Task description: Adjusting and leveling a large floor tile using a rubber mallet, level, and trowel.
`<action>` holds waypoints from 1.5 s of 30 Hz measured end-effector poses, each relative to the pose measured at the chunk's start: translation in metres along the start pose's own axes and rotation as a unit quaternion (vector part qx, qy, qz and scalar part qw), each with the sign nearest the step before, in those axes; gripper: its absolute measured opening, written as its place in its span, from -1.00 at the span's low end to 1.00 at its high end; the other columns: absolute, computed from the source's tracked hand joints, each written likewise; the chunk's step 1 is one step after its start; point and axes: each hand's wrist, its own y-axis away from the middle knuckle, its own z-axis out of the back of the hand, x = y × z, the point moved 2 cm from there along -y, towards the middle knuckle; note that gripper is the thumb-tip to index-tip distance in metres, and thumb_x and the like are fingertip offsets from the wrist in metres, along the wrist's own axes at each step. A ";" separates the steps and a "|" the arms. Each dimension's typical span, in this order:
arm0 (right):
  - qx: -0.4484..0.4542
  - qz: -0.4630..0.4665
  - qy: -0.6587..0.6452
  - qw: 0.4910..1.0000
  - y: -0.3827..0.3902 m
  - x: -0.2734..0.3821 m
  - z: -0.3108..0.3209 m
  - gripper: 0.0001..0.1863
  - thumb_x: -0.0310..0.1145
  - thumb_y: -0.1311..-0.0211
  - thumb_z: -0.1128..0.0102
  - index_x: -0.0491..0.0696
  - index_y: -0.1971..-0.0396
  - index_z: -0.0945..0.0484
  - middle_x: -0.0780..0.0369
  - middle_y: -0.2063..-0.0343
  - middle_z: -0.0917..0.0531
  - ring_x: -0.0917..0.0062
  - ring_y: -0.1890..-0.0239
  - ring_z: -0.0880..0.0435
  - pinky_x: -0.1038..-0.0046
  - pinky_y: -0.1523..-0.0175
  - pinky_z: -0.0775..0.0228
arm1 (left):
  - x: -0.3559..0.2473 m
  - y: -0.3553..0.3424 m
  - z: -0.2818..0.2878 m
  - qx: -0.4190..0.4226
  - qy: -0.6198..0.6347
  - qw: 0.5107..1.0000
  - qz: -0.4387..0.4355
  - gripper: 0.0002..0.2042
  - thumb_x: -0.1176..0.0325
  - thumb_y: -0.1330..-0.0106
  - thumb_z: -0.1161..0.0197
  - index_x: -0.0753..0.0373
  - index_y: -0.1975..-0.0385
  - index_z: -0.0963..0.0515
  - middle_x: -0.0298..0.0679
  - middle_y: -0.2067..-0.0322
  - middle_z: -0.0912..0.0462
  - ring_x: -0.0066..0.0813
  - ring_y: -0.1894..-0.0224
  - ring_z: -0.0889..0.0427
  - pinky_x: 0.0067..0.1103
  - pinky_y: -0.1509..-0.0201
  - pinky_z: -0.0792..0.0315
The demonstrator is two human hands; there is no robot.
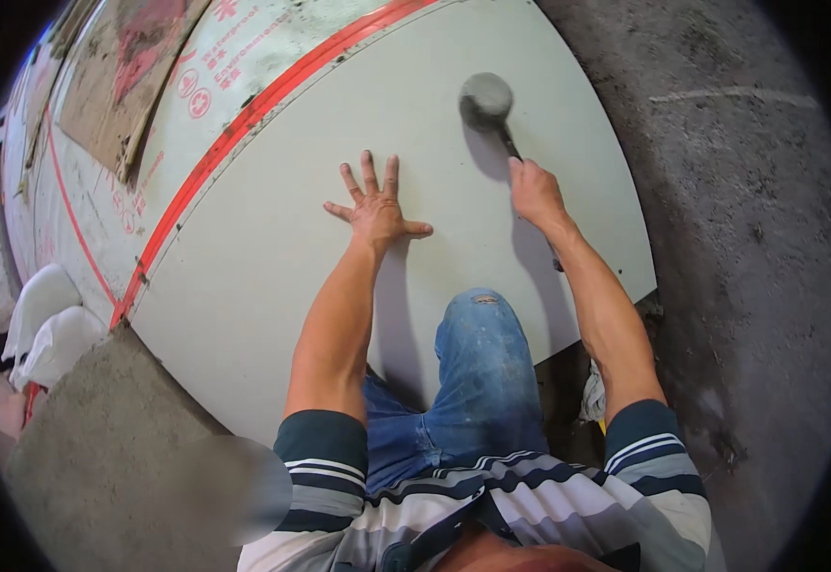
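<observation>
Two hands are at work on one large pale tile [272, 286] that lies flat on the floor. The left hand [374, 208] is spread wide, palm down, all five fingers fanned and pressed on the tile near its middle; it holds nothing, only bears on the surface. The right hand [533, 191], at about 3 o'clock from the left and a little apart from it, has its grip closed tight round the dark handle of a mallet [487, 103], whose round grey head sits at about 11 o'clock from that fist, blurred, just above the tile or on it; I cannot tell which. To do this step well, I judge the blows should stay light and square, the head landing flat and not on its edge, working outward from the steadying palm toward the tile's rim so the tile beds evenly without rocking; the palm should keep clear of the head's path. A knee in blue jeans [480, 353] rests on the tile's near edge at 6 o'clock. A red strip [244, 119] runs along the far edge at 10 o'clock, with a printed board [244, 48] beyond it. Rough grey concrete [749, 238] lies at 3 o'clock, and white bags [48, 324] lie at 9 o'clock.
</observation>
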 end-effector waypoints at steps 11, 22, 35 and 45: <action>0.010 0.002 0.010 1.000 -0.005 -0.003 0.015 -0.50 -0.08 -0.32 0.27 -0.25 0.45 -0.46 -0.12 0.49 -0.56 -0.06 0.36 -0.53 0.09 0.20 -0.34 | 0.001 0.002 0.001 0.015 -0.017 1.000 0.004 0.30 -0.18 0.52 -0.49 -0.11 -0.33 0.24 -0.12 -0.34 0.51 0.14 -0.31 0.64 0.39 -0.02 0.36; -0.093 -0.039 0.017 0.995 -0.013 -0.055 0.045 -0.48 -0.07 -0.31 0.28 -0.23 0.52 -0.47 -0.13 0.46 -0.55 -0.06 0.31 -0.51 0.09 0.16 -0.31 | -0.003 0.005 0.002 0.008 -0.025 1.000 0.015 0.29 -0.17 0.51 -0.49 -0.18 -0.33 0.24 -0.18 -0.34 0.49 0.09 -0.33 0.61 0.37 -0.06 0.34; -0.044 -0.062 0.045 0.996 -0.007 -0.063 0.037 -0.49 -0.06 -0.31 0.27 -0.23 0.44 -0.49 -0.13 0.41 -0.55 -0.06 0.25 -0.50 0.10 0.11 -0.31 | -0.005 0.002 0.005 -0.007 -0.010 1.000 0.006 0.29 -0.15 0.54 -0.51 -0.18 -0.33 0.21 -0.17 -0.35 0.48 0.10 -0.33 0.60 0.37 -0.05 0.37; -0.008 -0.025 0.085 0.996 0.011 -0.052 0.029 -0.49 -0.04 -0.31 0.27 -0.23 0.40 -0.48 -0.15 0.41 -0.55 -0.06 0.26 -0.51 0.08 0.11 -0.31 | -0.001 0.000 -0.007 -0.008 -0.008 1.000 0.010 0.29 -0.16 0.55 -0.50 -0.20 -0.32 0.21 -0.19 -0.35 0.47 0.10 -0.33 0.60 0.38 -0.05 0.38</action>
